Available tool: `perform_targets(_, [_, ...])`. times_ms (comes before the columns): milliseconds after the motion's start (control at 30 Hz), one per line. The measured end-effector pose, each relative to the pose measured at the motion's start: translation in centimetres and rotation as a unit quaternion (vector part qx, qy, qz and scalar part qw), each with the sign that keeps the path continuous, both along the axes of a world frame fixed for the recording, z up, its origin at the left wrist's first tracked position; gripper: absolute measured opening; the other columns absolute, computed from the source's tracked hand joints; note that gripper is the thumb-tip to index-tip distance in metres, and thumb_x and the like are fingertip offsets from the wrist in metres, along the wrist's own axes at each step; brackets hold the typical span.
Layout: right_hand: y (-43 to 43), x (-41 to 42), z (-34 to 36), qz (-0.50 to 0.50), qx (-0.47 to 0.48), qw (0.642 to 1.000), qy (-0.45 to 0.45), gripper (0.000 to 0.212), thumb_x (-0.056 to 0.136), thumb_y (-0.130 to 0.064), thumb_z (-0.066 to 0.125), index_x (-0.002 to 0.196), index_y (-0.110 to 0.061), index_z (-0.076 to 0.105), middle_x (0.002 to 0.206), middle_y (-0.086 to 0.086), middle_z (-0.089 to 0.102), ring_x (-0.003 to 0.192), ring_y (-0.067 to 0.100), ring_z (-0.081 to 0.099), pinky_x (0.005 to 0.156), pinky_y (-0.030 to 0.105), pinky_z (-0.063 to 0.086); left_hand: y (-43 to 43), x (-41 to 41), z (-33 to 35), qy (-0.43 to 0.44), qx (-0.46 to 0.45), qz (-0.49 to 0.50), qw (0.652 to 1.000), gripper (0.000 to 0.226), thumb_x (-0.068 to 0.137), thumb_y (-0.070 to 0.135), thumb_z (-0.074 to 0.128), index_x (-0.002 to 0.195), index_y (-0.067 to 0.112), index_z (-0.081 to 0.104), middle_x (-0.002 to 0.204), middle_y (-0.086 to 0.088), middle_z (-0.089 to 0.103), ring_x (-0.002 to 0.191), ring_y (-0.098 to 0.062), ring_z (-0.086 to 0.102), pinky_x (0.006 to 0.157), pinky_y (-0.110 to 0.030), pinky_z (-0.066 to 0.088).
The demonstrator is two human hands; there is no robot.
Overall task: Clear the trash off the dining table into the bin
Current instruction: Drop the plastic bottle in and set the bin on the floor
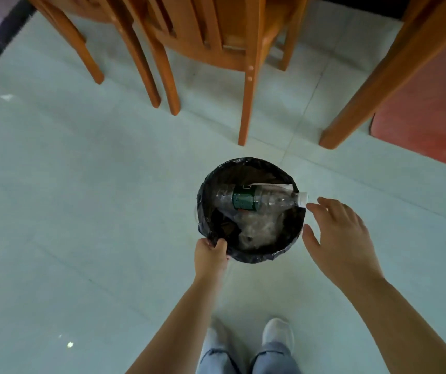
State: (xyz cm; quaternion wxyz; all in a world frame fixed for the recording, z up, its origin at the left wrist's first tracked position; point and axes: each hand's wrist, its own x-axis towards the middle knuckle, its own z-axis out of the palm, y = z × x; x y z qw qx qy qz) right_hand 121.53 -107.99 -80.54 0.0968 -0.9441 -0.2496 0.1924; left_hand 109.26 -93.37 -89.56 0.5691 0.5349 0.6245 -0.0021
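Note:
A small round bin (267, 255) lined with a black bag stands on the tiled floor in front of my feet. A clear plastic bottle (254, 201) with a green label lies across its top, its white cap resting on the right rim. Crumpled clear plastic sits deeper inside the bin. My left hand (211, 256) grips the bin's near left rim. My right hand (343, 233) hovers just right of the bin with its fingers spread, its fingertips close to the bottle cap, holding nothing.
Wooden chairs (246, 63) and their legs stand behind the bin. A thick wooden table leg (378, 85) slants at the right, beside a red mat (432, 117). Pale floor tiles (81, 184) stretch to the left. My white shoes (278, 333) are at the bottom.

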Motion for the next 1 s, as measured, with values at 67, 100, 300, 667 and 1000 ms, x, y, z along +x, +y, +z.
perform_targets(67, [-0.4, -0.3, -2.7, -0.002, 0.003, 1.000, 0.002, 0.034, 0.081, -0.014, 0.058, 0.114, -0.004, 0.056, 0.123, 0.020, 0.056, 0.115, 0.037, 0.049, 0.098, 0.048, 0.038, 0.1, -0.1, -3.4, 0.016, -0.015, -0.001, 1.000, 0.017, 0.085, 0.008, 0.047, 0.070, 0.008, 0.037, 0.071, -0.012, 0.048, 0.067, -0.026, 0.052, 0.067, -0.036, 0.044])
perform_targets(100, [-0.5, -0.4, -4.0, -0.002, 0.006, 1.000, 0.000, 0.034, 0.080, -0.013, 0.059, 0.113, -0.003, 0.057, 0.122, 0.020, 0.057, 0.113, 0.037, 0.051, 0.096, 0.048, 0.039, 0.2, 0.0, -5.0, 0.020, -0.022, -0.003, 1.000, 0.015, 0.085, 0.007, 0.046, 0.071, 0.007, 0.040, 0.071, -0.012, 0.051, 0.066, -0.027, 0.054, 0.067, -0.036, 0.046])
perform_targets(300, [-0.1, -0.3, -9.7, -0.018, 0.032, 0.999, -0.011, 0.031, 0.077, -0.009, 0.062, 0.108, -0.001, 0.059, 0.115, 0.021, 0.059, 0.106, 0.039, 0.054, 0.092, 0.049, 0.042, 0.4, 0.2, -12.2, 0.027, -0.037, -0.014, 0.999, 0.008, 0.083, 0.002, 0.045, 0.077, 0.003, 0.050, 0.076, -0.015, 0.053, 0.064, -0.025, 0.055, 0.066, -0.033, 0.048])
perform_targets(667, [0.2, -1.3, -13.5, -0.021, 0.020, 0.999, 0.022, 0.032, 0.079, -0.012, 0.060, 0.110, -0.004, 0.058, 0.118, 0.019, 0.058, 0.109, 0.036, 0.053, 0.094, 0.049, 0.042, 0.5, -1.7, -17.5, 0.051, -0.023, -0.083, 0.995, 0.013, 0.082, 0.002, 0.045, 0.075, -0.004, 0.055, 0.072, -0.016, 0.056, 0.069, -0.026, 0.054, 0.067, -0.037, 0.047])
perform_targets(1000, [0.3, -2.1, -13.5, -0.018, -0.004, 0.999, 0.050, 0.034, 0.085, -0.019, 0.051, 0.118, -0.010, 0.051, 0.128, 0.010, 0.051, 0.119, 0.027, 0.044, 0.102, 0.040, 0.033, 0.7, -3.1, -18.0, 0.068, -0.035, -0.095, 0.993, 0.019, 0.090, 0.024, 0.053, 0.074, 0.013, 0.054, 0.087, -0.012, 0.060, 0.080, -0.027, 0.056, 0.075, -0.039, 0.046])
